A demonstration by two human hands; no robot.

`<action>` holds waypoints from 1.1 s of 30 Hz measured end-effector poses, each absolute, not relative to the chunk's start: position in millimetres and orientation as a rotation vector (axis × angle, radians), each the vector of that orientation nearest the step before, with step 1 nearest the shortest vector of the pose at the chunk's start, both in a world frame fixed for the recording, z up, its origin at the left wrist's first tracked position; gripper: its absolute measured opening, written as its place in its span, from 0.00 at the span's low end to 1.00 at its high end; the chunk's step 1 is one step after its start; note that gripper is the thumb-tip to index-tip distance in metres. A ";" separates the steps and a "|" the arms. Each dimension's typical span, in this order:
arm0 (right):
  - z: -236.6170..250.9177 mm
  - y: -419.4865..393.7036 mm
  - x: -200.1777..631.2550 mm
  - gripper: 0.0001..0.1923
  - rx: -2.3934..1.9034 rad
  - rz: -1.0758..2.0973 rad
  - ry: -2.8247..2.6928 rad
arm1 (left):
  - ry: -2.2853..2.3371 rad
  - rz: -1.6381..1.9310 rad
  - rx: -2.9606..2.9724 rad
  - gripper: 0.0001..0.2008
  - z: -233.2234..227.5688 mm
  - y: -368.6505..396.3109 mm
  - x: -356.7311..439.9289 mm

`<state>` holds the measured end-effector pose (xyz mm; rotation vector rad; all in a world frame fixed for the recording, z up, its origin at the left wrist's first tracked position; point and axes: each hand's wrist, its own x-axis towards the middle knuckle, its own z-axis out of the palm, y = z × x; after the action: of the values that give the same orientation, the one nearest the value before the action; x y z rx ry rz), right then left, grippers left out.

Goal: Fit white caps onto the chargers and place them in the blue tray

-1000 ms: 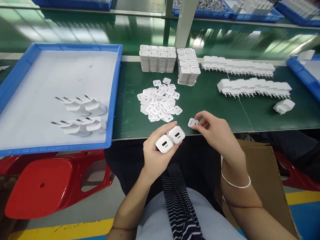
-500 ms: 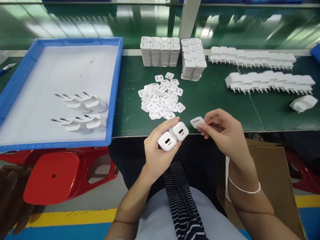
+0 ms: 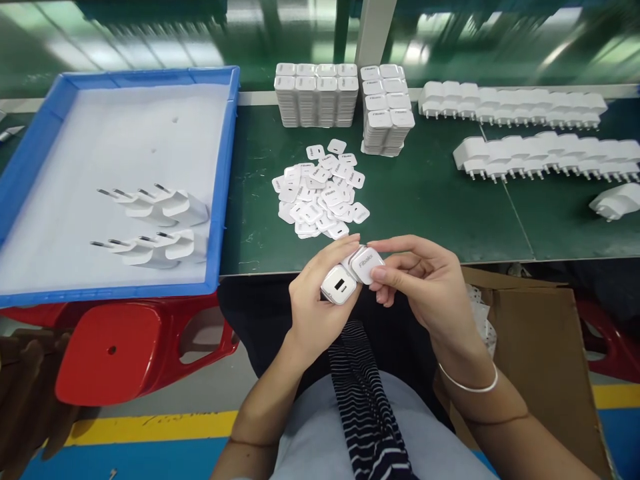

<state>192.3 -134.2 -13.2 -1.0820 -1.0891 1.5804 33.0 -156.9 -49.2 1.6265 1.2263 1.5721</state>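
My left hand (image 3: 316,293) is closed around two white USB chargers (image 3: 339,285), held side by side with their port faces up. One face shows a dark USB slot and a smaller slot. Over the other charger's face lies a thin white printed cover plate (image 3: 367,264); its edge is pinched between the thumb and fingers of my right hand (image 3: 417,280). Just beyond my hands, a loose pile of similar cover plates (image 3: 320,193) lies on the green table (image 3: 430,200).
A blue-rimmed tray (image 3: 227,167) at left holds several white chargers (image 3: 185,208), prongs pointing left. Stacked cover plates (image 3: 317,100) and a second stack (image 3: 385,110) stand at the back. Rows of chargers (image 3: 545,157) line the right. A red stool (image 3: 110,353) and a cardboard box (image 3: 540,360) are below.
My right hand has moved left, bringing the cover plate from beside the chargers onto the face of the right-hand one. My left hand keeps its hold. The view has shifted slightly.
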 end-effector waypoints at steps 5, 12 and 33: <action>-13.3 -134.4 189.6 0.12 -1.097 1.555 -1.100 | 1.231 1.584 1.645 0.20 -50.5 -156.5 32.7; -11.4 -128.3 192.0 0.23 -1.140 1.663 -1.073 | 1.191 1.578 1.740 0.22 -52.2 -155.0 27.7; -26.9 -124.4 180.8 0.30 -1.136 1.731 -1.204 | 1.247 1.501 1.462 0.20 -45.6 -156.3 22.8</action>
<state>180.8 -124.4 -26.9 -1.1364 -1.2035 1.7315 22.8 -156.3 -45.6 1.4621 1.2467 1.5005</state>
